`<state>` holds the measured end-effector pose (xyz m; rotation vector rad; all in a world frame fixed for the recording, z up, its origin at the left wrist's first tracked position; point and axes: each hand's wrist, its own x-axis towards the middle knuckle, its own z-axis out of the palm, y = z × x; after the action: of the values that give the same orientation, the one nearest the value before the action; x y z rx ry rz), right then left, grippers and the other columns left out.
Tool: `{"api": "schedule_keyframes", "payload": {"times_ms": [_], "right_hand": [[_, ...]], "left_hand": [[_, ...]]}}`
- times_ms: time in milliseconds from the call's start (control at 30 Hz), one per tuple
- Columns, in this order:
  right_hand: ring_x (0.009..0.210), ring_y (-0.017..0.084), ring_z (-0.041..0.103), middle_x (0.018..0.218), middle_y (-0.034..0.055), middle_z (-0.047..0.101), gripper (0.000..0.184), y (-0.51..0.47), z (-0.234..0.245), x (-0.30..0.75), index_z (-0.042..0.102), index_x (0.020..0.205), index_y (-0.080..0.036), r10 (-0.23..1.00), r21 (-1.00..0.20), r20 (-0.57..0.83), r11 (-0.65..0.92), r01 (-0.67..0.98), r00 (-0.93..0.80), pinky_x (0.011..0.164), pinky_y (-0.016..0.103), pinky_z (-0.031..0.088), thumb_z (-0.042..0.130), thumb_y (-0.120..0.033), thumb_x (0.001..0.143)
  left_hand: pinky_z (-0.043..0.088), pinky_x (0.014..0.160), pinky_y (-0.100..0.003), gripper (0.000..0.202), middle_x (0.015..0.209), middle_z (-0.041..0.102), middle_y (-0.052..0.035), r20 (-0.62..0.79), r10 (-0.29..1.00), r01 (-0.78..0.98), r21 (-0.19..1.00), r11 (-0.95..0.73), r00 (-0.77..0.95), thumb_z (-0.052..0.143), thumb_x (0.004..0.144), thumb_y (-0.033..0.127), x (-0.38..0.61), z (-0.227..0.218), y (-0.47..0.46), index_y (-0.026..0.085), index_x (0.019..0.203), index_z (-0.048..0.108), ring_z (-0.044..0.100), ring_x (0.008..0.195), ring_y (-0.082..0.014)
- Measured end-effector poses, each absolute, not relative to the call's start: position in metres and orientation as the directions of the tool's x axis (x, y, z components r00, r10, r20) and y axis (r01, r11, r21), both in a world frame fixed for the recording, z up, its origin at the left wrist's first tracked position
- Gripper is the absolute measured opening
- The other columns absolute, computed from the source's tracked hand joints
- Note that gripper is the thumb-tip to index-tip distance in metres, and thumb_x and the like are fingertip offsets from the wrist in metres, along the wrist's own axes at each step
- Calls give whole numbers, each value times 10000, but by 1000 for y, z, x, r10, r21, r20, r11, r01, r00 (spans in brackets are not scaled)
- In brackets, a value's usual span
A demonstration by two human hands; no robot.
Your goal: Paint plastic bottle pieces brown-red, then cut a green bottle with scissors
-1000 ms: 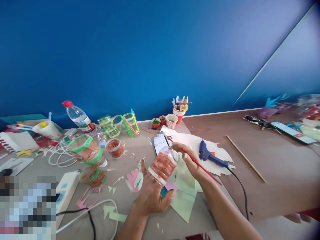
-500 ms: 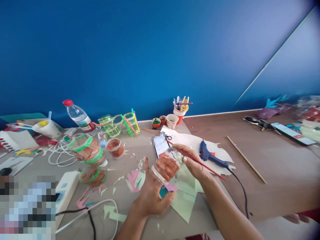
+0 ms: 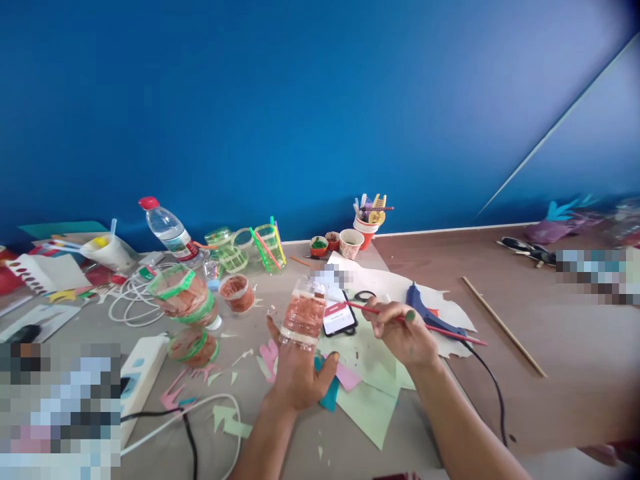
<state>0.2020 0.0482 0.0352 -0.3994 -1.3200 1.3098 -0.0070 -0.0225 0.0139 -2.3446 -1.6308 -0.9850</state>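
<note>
My left hand [image 3: 297, 373] has its fingers pushed up inside a cut clear plastic bottle piece [image 3: 303, 314] painted reddish brown, and holds it upright above the table. My right hand [image 3: 401, 330] pinches a thin red paintbrush [image 3: 445, 331] that points left toward the bottle piece; its tip stands a little to the right of it, not touching. A phone [image 3: 339, 317] lies on the table between the two hands. Light green and pink paper cut-outs [image 3: 367, 393] lie under my hands.
A blue glue gun [image 3: 425, 312] with a black cord lies right of my right hand. Other painted bottle pieces [image 3: 185, 300], a water bottle [image 3: 170, 230], a white power strip [image 3: 143, 370], cables, small paint cups [image 3: 351, 243] and a wooden stick [image 3: 503, 327] crowd the table.
My left hand turned the bottle piece from tilted to upright and moved it left. The right hand drew the brush away from the bottle's mouth, rightward. The camera shifted slightly.
</note>
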Motion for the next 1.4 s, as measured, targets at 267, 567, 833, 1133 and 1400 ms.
{"api": "schedule_keyframes", "payload": {"times_ms": [267,567,833,1133,1400], "right_hand": [[598,223,474,499,43,626,400,41,38,192,759,785,-242,790,-867,440,250,-431,-426,645,379,393,507,-515,934],[647,227,489,523,49,598,410,42,35,197,737,783,-221,793,-922,354,207,-327,-495,607,359,416,500,-517,939],[611,228,487,457,43,540,446,44,34,197,713,691,-225,844,-913,339,189,-361,-415,534,345,421,532,-579,893],[586,213,508,520,48,588,426,44,30,193,709,717,-214,823,-933,305,158,-323,-480,538,346,451,532,-553,905],[575,206,521,560,48,615,406,43,29,190,723,753,-211,804,-921,322,145,-361,-500,545,345,452,541,-541,907]], "left_hand": [[-84,1124,-722,605,1380,564,-194,559,810,905,228,-358,179,569,866,340,-10,8,-18,155,1417,402,393,1378,-410],[-98,1134,-698,566,1302,621,-180,583,807,901,297,-316,91,562,878,331,-12,8,-19,174,1402,417,435,1355,-371],[18,1162,-668,526,1283,629,-184,655,755,895,318,-313,32,557,874,311,-14,11,-16,169,1365,433,470,1330,-363],[21,1143,-700,506,1314,596,-204,640,768,884,352,-308,13,536,891,327,-14,9,-16,160,1358,436,444,1346,-370],[65,1145,-699,571,1360,556,-207,638,770,857,402,-323,-8,533,897,315,-13,8,-17,184,1425,362,432,1354,-360]]}}
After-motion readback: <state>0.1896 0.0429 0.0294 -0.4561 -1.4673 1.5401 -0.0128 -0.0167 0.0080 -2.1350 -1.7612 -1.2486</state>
